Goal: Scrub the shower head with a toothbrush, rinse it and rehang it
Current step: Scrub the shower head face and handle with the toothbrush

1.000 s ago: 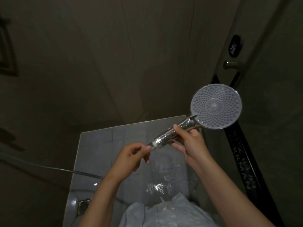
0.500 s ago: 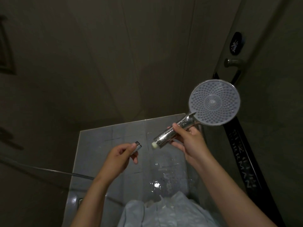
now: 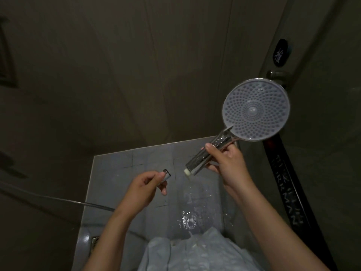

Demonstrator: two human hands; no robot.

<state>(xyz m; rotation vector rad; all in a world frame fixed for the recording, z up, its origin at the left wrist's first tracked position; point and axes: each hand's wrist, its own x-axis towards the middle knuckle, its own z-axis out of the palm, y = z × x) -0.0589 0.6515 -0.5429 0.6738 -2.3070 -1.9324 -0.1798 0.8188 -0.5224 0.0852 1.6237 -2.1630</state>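
Note:
The shower head is a round grey nozzle disc on a chrome handle, its face turned toward me. My right hand grips the handle below the disc. The handle's lower end, with a white fitting, hangs free. My left hand pinches the chrome connector nut of the hose, a short gap to the left of the handle end. The hose trails off left from that hand. Water trickles from the handle end and splashes on the floor. No toothbrush is in view.
I stand in a dim shower stall with dark walls and a grey tiled floor. A floor drain sits at the lower left. A glass door with a metal knob and black strip closes the right side. Light clothing fills the bottom.
One second ago the hose nut was at the handle's end under my left fingers. It has come off, and my left hand has drawn it away left. Water now drips from the handle.

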